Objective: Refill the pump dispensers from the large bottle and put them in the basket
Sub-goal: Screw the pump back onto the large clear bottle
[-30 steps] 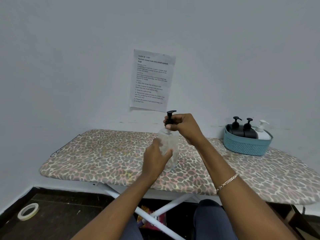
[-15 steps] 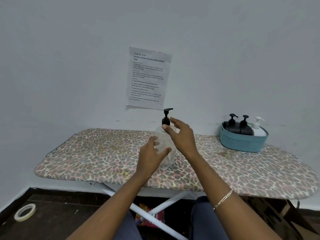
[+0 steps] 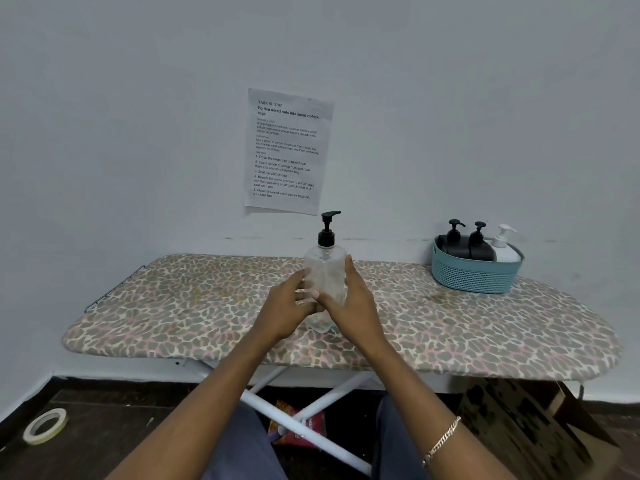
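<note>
We hold the clear pump dispenser [image 3: 325,268] upright on the ironing board [image 3: 173,306], left grip [image 3: 287,306] and right grip [image 3: 349,303] both wrapped around it

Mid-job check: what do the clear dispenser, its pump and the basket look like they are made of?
The clear dispenser looks like thin transparent plastic, glossy; the board cover shows through its wall. Its pump seems to be black plastic with a dull sheen. The basket looks like teal moulded plastic, matte, with a fine perforated weave pattern in its wall; real wicker seems unlikely.
</note>
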